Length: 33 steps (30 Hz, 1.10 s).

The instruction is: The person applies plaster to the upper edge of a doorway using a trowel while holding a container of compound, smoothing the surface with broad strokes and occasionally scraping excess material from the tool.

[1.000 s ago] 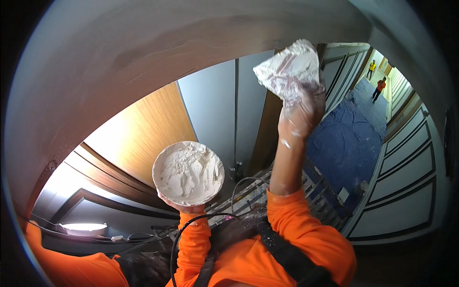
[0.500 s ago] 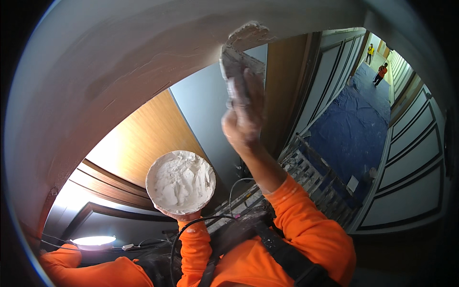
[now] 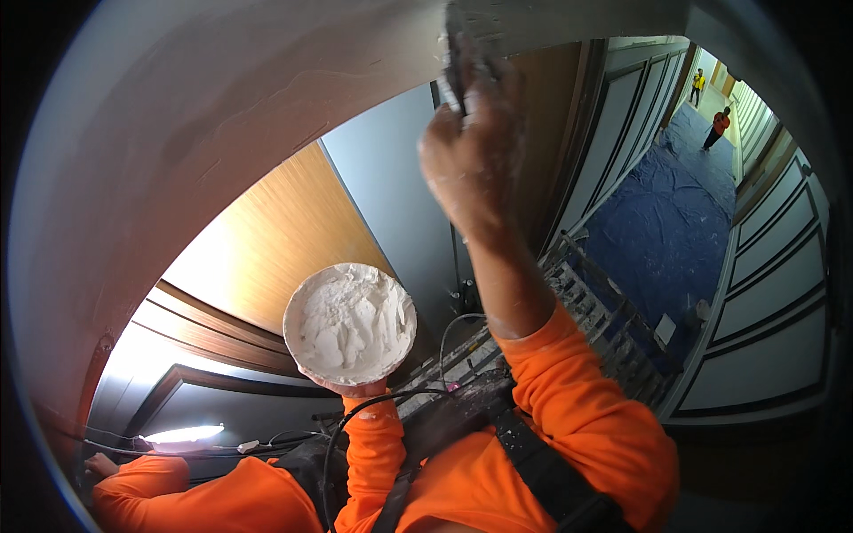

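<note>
My left hand (image 3: 354, 388) is under a round bowl (image 3: 291, 348), its fingers mostly hidden below. White filler (image 3: 357, 322) with a ridged, uneven surface fills the bowl. My right hand (image 3: 474, 155) is raised and closed around a putty knife (image 3: 456, 62), blurred by motion. Its blade is up against the grey overhead surface (image 3: 267, 80), and the hand partly hides it. Thin scratches and darker patches mark that surface.
A co-worker's orange sleeve (image 3: 147, 484) is at lower left, near a lit lamp (image 3: 185, 433). Black cable (image 3: 342, 422) crosses my front. A spattered slatted platform (image 3: 613, 346) lies at right, above blue sheeting (image 3: 657, 213). Two people (image 3: 718, 129) stand far off.
My right hand and the putty knife have moved up along the overhead surface. The thick smear of filler seen there is gone from sight. My left hand still supports the bowl.
</note>
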### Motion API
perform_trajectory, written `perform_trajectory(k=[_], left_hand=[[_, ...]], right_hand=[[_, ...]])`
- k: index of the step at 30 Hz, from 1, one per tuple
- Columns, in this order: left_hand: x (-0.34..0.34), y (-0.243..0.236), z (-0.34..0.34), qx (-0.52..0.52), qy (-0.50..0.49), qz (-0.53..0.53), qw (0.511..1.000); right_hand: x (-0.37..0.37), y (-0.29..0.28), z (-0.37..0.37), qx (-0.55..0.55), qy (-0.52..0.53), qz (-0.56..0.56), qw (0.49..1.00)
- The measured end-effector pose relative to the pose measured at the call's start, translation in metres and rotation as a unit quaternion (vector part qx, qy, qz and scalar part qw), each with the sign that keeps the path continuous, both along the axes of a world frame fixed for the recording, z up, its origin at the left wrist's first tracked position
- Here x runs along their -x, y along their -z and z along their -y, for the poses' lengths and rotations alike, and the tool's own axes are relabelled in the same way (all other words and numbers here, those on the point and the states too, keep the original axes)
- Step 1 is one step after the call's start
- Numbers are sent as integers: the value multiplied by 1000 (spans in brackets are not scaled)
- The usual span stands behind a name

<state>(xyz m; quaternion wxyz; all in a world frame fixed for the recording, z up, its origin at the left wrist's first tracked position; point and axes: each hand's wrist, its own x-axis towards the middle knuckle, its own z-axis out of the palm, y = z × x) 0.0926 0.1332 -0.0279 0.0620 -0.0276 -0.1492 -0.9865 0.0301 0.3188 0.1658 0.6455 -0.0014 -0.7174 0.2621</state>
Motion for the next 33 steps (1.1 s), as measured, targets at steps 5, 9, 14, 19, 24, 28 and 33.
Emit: perform_trajectory(k=[5,9,14,19,24,28,33], left_hand=[[-3,-5,-2,3,-6,-1,1000],[-5,-7,-3,2,-17,0,1000],[-1,-7,-5,-5,-26,-5,1000],[-1,-7,-10,-12,-34,-4,999],[-3,-10,-2,-11,-52,-2,999],[2,-8,-6,-18,-38,-8,999],[-2,-5,-4,-25,-55,0,998]], right_hand=[[-6,5,39,-61,-31,-50,996],[-22,9,52,-102,-118,-28,987],[31,5,-34,-220,0,-110,969],[48,42,-54,-293,-23,-108,950],[26,6,-57,133,-107,-4,985],[29,-26,-51,11,-16,37,999],[8,-14,26,-97,-12,-12,995]])
